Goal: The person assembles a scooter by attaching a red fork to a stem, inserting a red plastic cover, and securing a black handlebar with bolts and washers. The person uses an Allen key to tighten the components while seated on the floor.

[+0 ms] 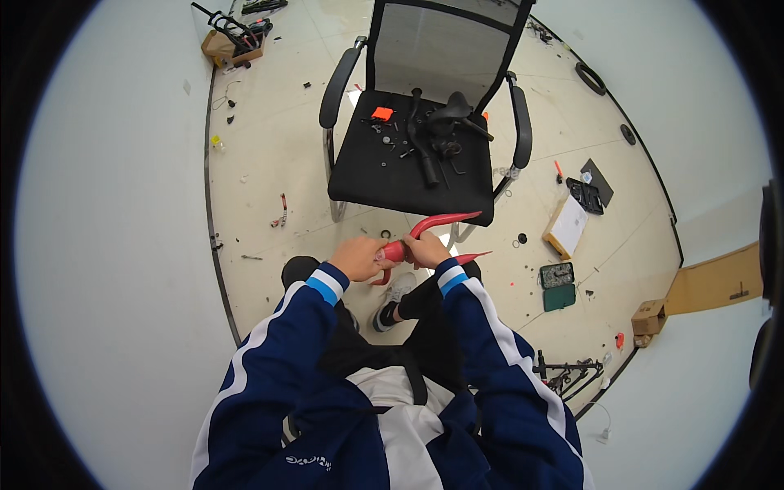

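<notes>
I hold a curved red part (pixel 433 222) with pointed ends in both hands, just in front of my chest. My left hand (pixel 358 258) grips its near end and my right hand (pixel 426 249) grips it close beside, fingers closed around it. One red prong sticks out to the right above my right hand, and another tip (pixel 472 258) shows past my right wrist. Straight ahead stands a black office chair (pixel 357 178). On its seat lie a black bicycle saddle (pixel 452 110), a black tube, small parts and an orange object (pixel 381 113).
The tiled floor is scattered with small parts. To the right lie a white box (pixel 569 226), a black bit case (pixel 587 195) and a green case (pixel 559 286). Cardboard boxes (pixel 649 317) sit far right, a black metal frame (pixel 567 376) at lower right, and another box with tools (pixel 233 42) at top left.
</notes>
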The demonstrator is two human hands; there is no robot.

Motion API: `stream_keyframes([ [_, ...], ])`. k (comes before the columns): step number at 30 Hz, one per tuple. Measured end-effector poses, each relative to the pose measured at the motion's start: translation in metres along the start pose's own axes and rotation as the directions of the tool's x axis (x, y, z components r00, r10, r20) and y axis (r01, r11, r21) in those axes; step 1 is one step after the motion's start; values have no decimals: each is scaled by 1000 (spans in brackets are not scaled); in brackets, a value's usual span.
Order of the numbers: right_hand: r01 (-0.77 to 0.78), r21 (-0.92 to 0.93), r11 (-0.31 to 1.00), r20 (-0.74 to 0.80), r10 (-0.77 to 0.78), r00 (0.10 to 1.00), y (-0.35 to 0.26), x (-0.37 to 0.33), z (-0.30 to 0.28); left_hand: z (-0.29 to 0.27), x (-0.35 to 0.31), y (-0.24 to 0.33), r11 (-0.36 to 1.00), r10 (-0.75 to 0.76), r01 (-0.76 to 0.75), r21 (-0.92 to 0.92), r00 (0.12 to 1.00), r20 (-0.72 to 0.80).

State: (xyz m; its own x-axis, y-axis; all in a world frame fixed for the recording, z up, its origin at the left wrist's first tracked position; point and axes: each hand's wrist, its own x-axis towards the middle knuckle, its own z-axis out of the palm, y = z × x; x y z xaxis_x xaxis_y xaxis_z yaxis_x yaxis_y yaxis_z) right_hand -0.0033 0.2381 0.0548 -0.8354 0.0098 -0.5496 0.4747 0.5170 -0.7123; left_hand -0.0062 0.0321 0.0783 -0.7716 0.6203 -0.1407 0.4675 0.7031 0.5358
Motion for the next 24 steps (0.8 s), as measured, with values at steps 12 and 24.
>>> stream_keyframes([
  [12,121,423,898,197,-221,955,18,38,-10,-7,2,-6,996,-44,41,-76,998,-36],
  [24,221,-149,964,39,-218,975,-21,58,-6,-1,24,-2,976,-178,164,-147,980,-88],
])
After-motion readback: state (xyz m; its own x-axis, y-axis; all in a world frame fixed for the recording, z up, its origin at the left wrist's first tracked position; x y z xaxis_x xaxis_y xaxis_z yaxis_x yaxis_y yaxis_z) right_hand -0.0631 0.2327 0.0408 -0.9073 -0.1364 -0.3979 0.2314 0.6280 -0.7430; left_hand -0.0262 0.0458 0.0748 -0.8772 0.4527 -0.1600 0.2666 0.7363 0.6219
